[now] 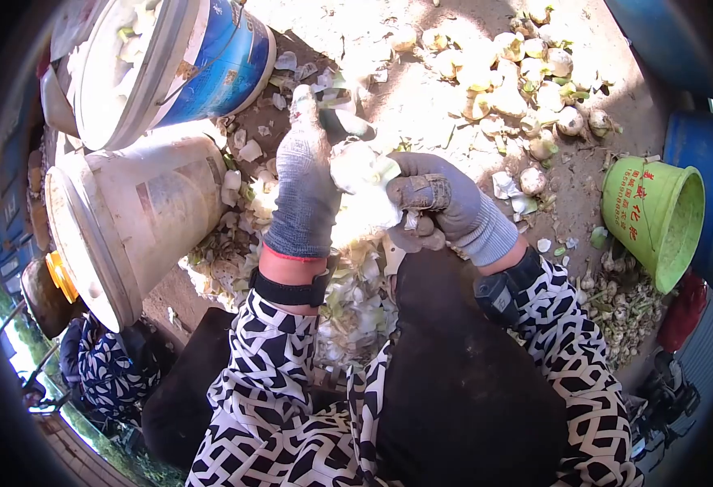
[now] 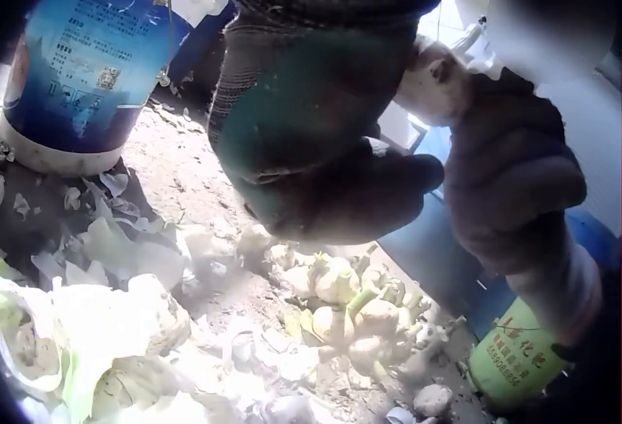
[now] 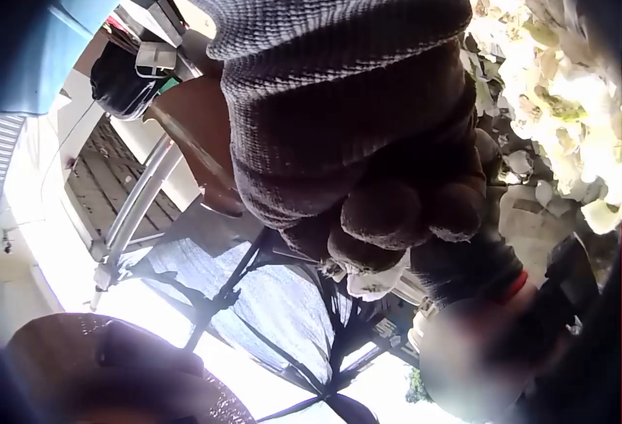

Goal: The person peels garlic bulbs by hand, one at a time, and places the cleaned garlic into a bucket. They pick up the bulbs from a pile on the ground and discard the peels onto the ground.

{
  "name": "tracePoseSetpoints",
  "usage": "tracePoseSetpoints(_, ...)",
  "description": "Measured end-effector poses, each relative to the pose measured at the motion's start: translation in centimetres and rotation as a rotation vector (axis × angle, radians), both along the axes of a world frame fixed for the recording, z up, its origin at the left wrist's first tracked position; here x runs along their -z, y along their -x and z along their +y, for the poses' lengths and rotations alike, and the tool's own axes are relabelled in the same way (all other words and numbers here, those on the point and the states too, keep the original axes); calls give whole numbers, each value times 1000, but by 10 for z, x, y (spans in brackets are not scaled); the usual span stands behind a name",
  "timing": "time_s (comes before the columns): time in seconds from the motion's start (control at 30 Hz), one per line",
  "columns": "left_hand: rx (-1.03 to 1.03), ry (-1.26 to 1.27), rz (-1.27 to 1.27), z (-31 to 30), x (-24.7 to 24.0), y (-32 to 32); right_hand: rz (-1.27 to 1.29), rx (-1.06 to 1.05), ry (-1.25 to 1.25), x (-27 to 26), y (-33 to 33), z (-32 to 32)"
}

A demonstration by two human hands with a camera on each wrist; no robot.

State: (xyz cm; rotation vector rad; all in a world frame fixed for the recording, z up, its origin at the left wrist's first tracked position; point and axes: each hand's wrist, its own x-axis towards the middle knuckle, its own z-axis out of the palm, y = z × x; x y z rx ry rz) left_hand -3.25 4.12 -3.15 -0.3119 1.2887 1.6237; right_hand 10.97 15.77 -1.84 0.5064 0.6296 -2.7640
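Observation:
In the head view, my gloved left hand [image 1: 304,183] grips a white garlic bulb [image 1: 355,166] over a heap of peelings. Facing it from the right, my gloved right hand [image 1: 442,199] has its fingers curled and pinches the bulb's loose pale outer skin [image 1: 382,209], which is washed out by glare. From the left wrist, the bulb [image 2: 434,86] shows between both hands, with dark roots on one side. White skin [image 3: 379,278] sticks out past the right fingertips in the right wrist view. The left palm hides part of the bulb.
A blue bucket [image 1: 239,61] and a white bucket [image 1: 157,203] lie tipped at left. Several garlic bulbs [image 1: 507,89] are piled on the ground ahead. A green bucket [image 1: 633,215] stands at right above small trimmings [image 1: 616,312]. Peelings [image 1: 356,300] cover the ground between the legs.

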Motion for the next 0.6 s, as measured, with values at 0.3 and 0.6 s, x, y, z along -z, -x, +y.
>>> tracePoseSetpoints(0.3, -112, -172, 342, -6, -75, -77, 107, 79, -125, 8, 3, -15)
tracePoseSetpoints(0.6, 233, -166, 633, -14, -68, -38, 318, 489, 219, 33, -25, 33)
